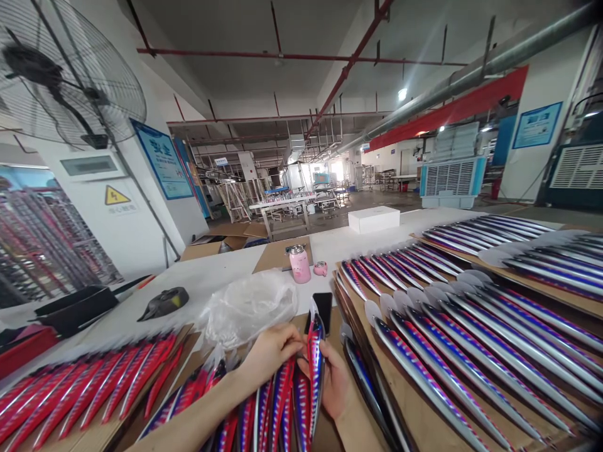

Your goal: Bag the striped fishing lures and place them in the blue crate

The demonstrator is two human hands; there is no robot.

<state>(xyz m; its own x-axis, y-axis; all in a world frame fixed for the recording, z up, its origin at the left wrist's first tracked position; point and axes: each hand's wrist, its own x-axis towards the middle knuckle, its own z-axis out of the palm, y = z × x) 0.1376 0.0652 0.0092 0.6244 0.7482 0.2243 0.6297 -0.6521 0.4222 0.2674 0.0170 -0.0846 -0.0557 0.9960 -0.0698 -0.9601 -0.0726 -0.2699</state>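
Slippage is my worry: both my left hand (276, 351) and right hand (335, 380) pinch one glossy lure (315, 364) (near centre, upright above bagged ones), and it could drop.

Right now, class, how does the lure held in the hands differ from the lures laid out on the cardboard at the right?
The held lure stands nearly upright, gripped between the left hand and right hand; the laid-out lures lie flat in overlapping rows, untouched. The held lure is single; the laid-out lures are many. Both show a silver body with blue and red striping.
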